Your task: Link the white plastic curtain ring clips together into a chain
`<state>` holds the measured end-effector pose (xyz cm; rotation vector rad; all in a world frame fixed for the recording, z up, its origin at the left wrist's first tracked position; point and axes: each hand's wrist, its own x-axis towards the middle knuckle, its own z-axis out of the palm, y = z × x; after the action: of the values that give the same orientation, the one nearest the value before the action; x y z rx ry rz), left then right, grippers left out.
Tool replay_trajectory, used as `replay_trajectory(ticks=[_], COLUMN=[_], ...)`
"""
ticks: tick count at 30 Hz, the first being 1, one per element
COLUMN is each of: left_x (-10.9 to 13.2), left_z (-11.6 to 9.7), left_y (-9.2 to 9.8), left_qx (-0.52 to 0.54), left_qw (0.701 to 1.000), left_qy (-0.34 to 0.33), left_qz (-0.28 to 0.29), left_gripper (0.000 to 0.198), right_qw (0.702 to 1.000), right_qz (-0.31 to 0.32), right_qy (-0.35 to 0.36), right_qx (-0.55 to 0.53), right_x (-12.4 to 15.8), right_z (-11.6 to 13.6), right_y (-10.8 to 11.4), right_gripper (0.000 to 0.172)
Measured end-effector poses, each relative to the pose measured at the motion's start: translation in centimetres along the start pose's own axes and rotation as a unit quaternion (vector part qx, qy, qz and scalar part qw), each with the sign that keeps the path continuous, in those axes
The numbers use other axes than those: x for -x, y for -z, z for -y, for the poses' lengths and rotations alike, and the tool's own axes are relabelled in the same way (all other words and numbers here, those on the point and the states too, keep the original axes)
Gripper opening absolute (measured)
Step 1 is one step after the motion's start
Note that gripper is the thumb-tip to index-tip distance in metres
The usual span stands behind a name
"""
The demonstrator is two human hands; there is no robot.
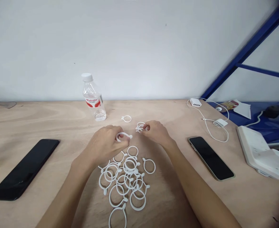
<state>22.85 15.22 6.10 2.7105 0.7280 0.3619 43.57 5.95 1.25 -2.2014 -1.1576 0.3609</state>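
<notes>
Between the thumb and fingers of my left hand [107, 141] is a white ring [120, 134] with a small knob, held above the table. My right hand [156, 132] has its fingers pinched at the right side of a small cluster of white rings [139, 126]; the fingertips partly hide which ring they grip. Below both hands lies a loose pile of several white rings [129, 177], many overlapping. One single ring [149, 166] rests at the pile's right edge, and another lone ring [127, 118] lies behind my hands.
A clear bottle [94, 103] stands behind my left hand. A black tablet [25, 167] lies left, a phone [210, 157] right. White chargers [195, 102] with cables and a white stand [260, 152] are on the right. Blue metal bars [246, 47] rise beyond.
</notes>
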Motion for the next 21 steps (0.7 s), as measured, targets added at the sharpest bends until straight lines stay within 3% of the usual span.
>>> replay_trajectory(ticks=[3, 5, 10, 14, 21], left_x=[0.3, 0.4, 0.1, -0.2, -0.5], left_z=[0.1, 0.1, -0.3, -0.2, -0.4], left_y=[-0.5, -0.7, -0.4, -0.3, -0.2], left_qx=[-0.028, -0.024, 0.054, 0.106, 0.169], left_qw=[0.998, 0.999, 0.995, 0.989, 0.982], left_qy=[-0.043, -0.044, 0.062, 0.083, 0.049], left_qz=[0.032, 0.022, -0.05, -0.057, -0.062], left_gripper=[0.024, 0.032, 0.053, 0.045, 0.034], right_qw=[1.0, 0.999, 0.987, 0.961, 0.943], right_qz=[0.016, 0.03, 0.056, 0.062, 0.052], right_qy=[0.001, 0.013, 0.069, 0.077, 0.062], right_qx=[0.013, -0.005, -0.136, -0.26, -0.324], right_x=[0.3, 0.4, 1.3, 2.0, 2.3], right_z=[0.7, 1.6, 4.3, 5.7, 6.7], right_y=[0.0, 0.3, 1.2, 1.4, 1.9], right_gripper=[0.006, 0.011, 0.02, 0.019, 0.02])
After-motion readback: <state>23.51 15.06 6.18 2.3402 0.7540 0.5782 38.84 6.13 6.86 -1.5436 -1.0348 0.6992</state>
